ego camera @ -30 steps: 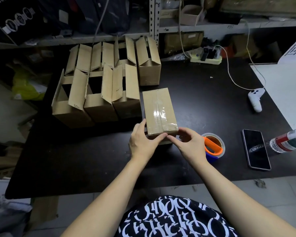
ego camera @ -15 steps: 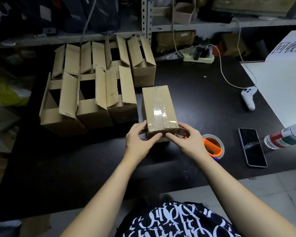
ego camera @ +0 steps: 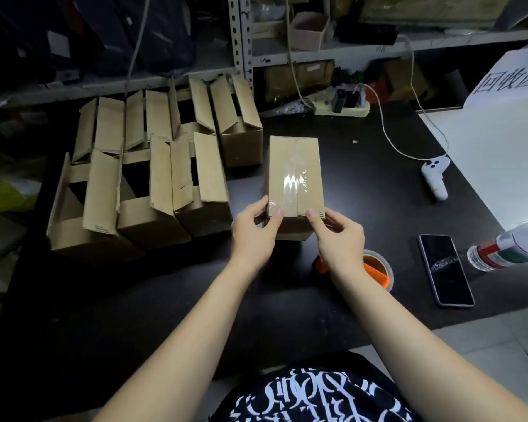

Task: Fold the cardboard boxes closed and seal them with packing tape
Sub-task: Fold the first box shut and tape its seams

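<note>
A closed box [ego camera: 293, 178] stands at the middle of the dark worktop [ego camera: 134, 300], with its long side running away from the person. A strip of clear tape [ego camera: 291, 181] runs down the centre seam of its top and glints in the light. The left hand [ego camera: 253, 236] grips the near left corner, thumb laid on the top beside the tape end and fingers [ego camera: 261, 207] curled round the left side. The right hand [ego camera: 339, 239] grips the near right corner the same way, thumb on top and fingers [ego camera: 336, 219] bent against the right wall. Both sets of fingers are clamped on the box. Whether its base rests fully on the worktop cannot be told.

Just to the left stand the open boxes [ego camera: 153, 178], packed side by side in two rows with their flaps upright. The nearest one is close beside the closed box.

A tape roll [ego camera: 378, 269] with an orange core lies just behind the right wrist, partly hidden by it. Further right lie a dark phone [ego camera: 445, 269] and a bottle [ego camera: 506, 248] on its side. A white controller [ego camera: 435, 175] lies near the right edge, and its cable [ego camera: 387, 135] leads back to a power strip [ego camera: 342, 106] under the shelf [ego camera: 348, 53].
</note>
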The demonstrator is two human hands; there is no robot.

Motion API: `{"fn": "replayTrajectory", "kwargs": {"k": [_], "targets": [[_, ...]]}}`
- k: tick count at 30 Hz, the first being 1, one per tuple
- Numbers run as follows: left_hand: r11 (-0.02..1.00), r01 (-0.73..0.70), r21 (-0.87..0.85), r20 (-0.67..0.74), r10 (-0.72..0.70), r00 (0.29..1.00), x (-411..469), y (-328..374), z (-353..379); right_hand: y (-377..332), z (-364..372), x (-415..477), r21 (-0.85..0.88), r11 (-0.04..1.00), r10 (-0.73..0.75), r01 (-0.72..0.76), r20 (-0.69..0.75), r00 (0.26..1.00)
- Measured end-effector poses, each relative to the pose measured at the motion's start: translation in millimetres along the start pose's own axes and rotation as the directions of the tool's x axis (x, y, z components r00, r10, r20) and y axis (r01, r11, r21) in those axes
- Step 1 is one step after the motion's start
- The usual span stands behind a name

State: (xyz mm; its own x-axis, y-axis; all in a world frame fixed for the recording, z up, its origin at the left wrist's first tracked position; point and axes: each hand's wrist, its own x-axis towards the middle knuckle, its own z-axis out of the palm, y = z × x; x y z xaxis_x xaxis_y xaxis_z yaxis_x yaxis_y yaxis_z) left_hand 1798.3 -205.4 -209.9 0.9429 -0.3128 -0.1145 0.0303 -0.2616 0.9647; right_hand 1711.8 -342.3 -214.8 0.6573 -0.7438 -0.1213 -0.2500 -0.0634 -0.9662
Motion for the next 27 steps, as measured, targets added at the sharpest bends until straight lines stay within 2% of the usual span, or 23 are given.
{"fn": "replayTrajectory", "kwargs": {"k": [7,14,18,27], "targets": [[1.000,0.007,-0.027,-0.006,-0.007,1.000,42,34,58,-17,-29,70,0.093,0.992,0.083,-0.080,-0.030,0.996],[0.979,0.154,-0.136,-0.001,-0.155,0.988,101,59,140,-19,-68,162,0.054,0.991,0.123,-0.120,-0.071,0.990],[0.969,0.196,-0.152,0.014,-0.196,0.980,129,66,188,-12,-88,210,0.086,0.975,0.212,-0.203,-0.107,0.971],[0.966,0.229,-0.121,0.054,-0.224,0.973,177,81,244,0,-108,271,0.080,0.983,0.177,-0.166,-0.165,0.970]]}}
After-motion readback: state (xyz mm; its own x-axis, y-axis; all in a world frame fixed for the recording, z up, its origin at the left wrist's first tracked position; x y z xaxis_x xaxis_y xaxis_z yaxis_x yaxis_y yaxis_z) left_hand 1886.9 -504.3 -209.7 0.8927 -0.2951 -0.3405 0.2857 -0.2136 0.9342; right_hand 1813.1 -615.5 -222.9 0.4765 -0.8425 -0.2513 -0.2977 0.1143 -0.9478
